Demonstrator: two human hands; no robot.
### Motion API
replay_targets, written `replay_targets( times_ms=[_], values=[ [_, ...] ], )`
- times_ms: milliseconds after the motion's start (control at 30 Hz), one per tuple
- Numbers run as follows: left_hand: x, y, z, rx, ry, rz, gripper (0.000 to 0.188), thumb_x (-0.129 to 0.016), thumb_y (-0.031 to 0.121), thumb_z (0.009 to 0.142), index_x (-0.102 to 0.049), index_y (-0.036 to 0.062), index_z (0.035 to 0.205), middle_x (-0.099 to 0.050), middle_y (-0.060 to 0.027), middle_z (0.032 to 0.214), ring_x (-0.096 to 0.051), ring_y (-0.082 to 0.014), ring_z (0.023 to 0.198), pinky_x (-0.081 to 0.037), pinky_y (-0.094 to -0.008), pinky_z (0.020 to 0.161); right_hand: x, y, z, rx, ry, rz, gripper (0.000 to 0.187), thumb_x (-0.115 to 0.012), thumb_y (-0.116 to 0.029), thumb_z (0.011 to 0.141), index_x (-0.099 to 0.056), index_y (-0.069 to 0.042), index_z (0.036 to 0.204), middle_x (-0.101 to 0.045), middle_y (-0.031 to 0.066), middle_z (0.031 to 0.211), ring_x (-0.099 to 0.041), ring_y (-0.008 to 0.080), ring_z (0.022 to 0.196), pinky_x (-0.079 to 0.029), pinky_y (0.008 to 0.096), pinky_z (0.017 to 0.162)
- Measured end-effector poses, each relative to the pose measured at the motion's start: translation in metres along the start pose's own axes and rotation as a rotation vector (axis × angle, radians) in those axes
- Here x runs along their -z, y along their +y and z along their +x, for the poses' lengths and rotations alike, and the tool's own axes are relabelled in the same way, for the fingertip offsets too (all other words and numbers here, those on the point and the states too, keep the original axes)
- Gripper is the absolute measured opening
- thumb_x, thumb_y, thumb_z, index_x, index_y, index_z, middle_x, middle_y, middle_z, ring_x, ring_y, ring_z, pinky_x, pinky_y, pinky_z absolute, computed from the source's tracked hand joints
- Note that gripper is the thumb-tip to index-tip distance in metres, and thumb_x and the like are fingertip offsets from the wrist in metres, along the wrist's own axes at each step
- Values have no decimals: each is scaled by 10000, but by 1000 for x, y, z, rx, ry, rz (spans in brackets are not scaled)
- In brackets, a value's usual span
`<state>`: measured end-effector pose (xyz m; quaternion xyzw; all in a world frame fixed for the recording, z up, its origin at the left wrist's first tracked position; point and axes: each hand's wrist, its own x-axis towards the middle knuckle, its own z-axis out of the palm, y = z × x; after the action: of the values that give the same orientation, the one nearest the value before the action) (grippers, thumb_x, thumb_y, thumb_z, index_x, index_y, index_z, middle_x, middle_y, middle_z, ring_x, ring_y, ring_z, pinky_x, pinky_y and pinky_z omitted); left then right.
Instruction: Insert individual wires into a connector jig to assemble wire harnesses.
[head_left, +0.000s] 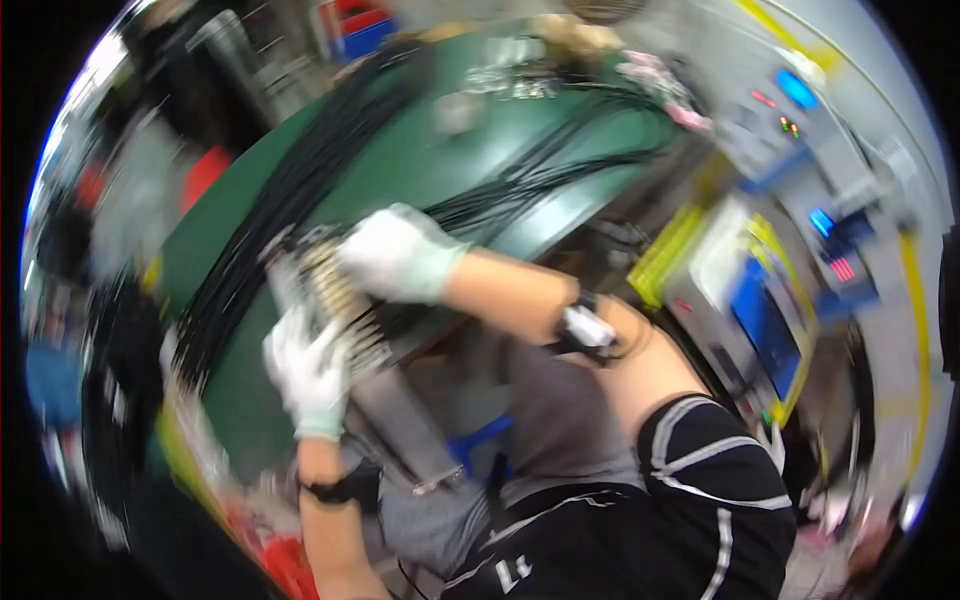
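Observation:
Both of my hands wear white gloves and are smeared by motion. A long metal fixture [408,425] lies slanted over the near edge of the green table, with a row of pale, cream-coloured pieces [335,283] along its far part. My left hand [312,372] rests at the left side of this row, fingers stretched out and parted against the metal. At the row's far right side, my right hand [398,252] is closed, its fingertips bent in at the pale pieces. Whatever it pinches is hidden and blurred.
Bundles of black cables [290,190] run along the left of the green table [425,150], and more cables [520,185] lie to the right. Small clear bags and parts [510,70] sit at the far edge. Machines with a blue screen [765,315] stand at right.

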<state>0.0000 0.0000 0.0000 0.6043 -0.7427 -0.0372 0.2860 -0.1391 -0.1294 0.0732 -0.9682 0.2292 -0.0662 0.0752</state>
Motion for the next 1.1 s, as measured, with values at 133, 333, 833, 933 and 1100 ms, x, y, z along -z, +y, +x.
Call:
replay_targets(
  times_ms=[133, 333, 833, 933, 1100],
  values=[
    [-16, -18, 47, 179, 220, -452, 436, -550, 288, 1054, -597, -50, 1326, -521, -188, 1436, -518, -300, 1281, -387, -404, 1111, 23, 43, -7, 107, 384, 15, 181, -702, -270, 726, -679, -95, 686, -672, 115, 655, -692, 319, 648, -546, 428, 587],
    [32, -80, 57, 209, 211, -714, 390, -479, 170, 1082, -516, -79, 1380, -517, -161, 1444, -535, -239, 1266, -439, -359, 1071, 0, 7, 49, 25, 441, 237, 223, -779, -320, 696, -714, -122, 775, -690, 107, 705, -698, 319, 716, -550, 443, 669],
    [72, -66, 59, 259, 278, -520, 104, -676, 89, 920, -695, 3, 864, -632, -153, 1276, -558, -262, 1185, -434, -366, 1025, 12, 9, 52, 190, 431, 301, 268, -770, -189, 704, -695, -140, 956, -680, 62, 803, -656, 308, 800, -497, 448, 702],
    [77, -53, 57, 215, 214, -554, 140, -665, 91, 921, -698, 5, 815, -639, -148, 1252, -557, -244, 1160, -444, -363, 998, 4, 13, 50, 117, 301, 482, 253, -771, -168, 713, -690, -128, 949, -671, 44, 788, -645, 283, 813, -480, 422, 721],
    [74, -62, 52, 318, 221, -832, 176, -649, 107, 933, -704, 11, 797, -641, -142, 1236, -557, -229, 1140, -449, -358, 977, 7, -5, 50, 165, 491, 208, 167, -774, -180, 751, -715, -134, 900, -664, 38, 772, -631, 263, 820, -465, 395, 752]
  ],
)
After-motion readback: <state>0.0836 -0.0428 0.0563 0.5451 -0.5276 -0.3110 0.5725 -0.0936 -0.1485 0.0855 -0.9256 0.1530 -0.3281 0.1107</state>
